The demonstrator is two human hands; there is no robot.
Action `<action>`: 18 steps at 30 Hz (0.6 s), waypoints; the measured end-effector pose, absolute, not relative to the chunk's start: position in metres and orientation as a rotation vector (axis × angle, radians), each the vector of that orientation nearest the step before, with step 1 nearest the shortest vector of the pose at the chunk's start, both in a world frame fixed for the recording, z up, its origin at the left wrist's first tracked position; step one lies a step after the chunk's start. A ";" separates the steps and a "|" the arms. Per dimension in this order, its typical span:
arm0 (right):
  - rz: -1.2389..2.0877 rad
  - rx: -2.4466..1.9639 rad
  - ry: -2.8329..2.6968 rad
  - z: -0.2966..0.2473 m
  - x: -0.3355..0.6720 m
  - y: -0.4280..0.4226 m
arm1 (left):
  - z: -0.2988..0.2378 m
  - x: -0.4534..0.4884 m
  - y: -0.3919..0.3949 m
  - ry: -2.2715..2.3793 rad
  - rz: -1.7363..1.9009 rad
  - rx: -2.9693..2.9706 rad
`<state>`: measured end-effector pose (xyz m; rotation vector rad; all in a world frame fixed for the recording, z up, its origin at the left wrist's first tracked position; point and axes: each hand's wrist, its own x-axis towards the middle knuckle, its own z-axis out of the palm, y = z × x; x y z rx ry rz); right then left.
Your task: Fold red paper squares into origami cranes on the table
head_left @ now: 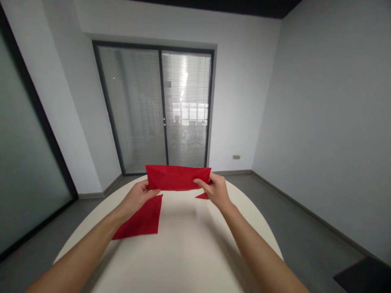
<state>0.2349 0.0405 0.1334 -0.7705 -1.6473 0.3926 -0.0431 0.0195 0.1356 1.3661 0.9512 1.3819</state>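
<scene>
A folded red sheet [174, 178], paper or cloth, is stretched level above the far part of the table. My left hand [139, 195] grips its left end, thumb in front along the lower edge. At the right end my right hand [215, 189] pinches it, the thumb pressed on the front face and the other fingers behind. Under my left forearm lies a second flat red piece [145, 219], partly covered by the arm. A small pointed bit of red [202, 196] shows beside my right hand; its remainder is hidden.
The round cream table [183, 252] spans the space in front of me. Beyond it stands a dark-framed glass door [137, 110] with blinds. White walls rise on both sides, and a dark flat object [366, 274] is at the lower right.
</scene>
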 end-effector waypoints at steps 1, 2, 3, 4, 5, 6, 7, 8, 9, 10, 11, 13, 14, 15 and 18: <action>0.381 -0.717 -1.743 0.140 0.230 0.042 | 0.141 -0.055 0.024 1.013 1.413 1.495; 0.370 -0.659 -1.837 0.144 0.225 0.044 | 0.146 -0.068 0.030 1.026 1.415 1.643; 0.355 -0.593 -1.935 0.146 0.219 0.047 | 0.149 -0.082 0.036 1.011 1.387 1.770; 0.333 -0.537 -2.028 0.146 0.213 0.049 | 0.150 -0.096 0.042 1.026 1.376 1.846; 0.300 -0.488 -2.108 0.143 0.206 0.052 | 0.149 -0.110 0.048 1.082 1.403 1.874; 0.264 -0.453 -2.177 0.137 0.200 0.054 | 0.146 -0.123 0.052 1.150 1.405 1.895; 0.242 -0.442 -2.242 0.128 0.194 0.056 | 0.140 -0.135 0.056 1.207 1.400 1.910; 0.217 -0.437 -2.302 0.118 0.190 0.058 | 0.131 -0.146 0.058 1.256 1.355 1.927; 0.195 -0.449 -2.354 0.108 0.188 0.061 | 0.121 -0.156 0.059 1.300 1.303 1.946; 0.179 -0.460 -2.408 0.097 0.188 0.064 | 0.109 -0.164 0.060 1.344 1.247 1.963; 0.151 -0.484 -2.463 0.087 0.191 0.068 | 0.095 -0.172 0.059 1.382 1.204 1.961; 0.085 -0.658 -2.485 0.070 0.205 0.079 | 0.069 -0.184 0.058 1.430 1.164 1.950; 0.039 -0.812 -2.440 0.063 0.215 0.086 | 0.056 -0.188 0.057 1.429 1.168 1.935; -0.001 -0.992 -2.334 0.057 0.226 0.094 | 0.046 -0.192 0.056 1.412 1.177 1.920; -0.027 -1.469 -1.862 0.039 0.262 0.115 | 0.029 -0.202 0.056 1.417 1.174 1.840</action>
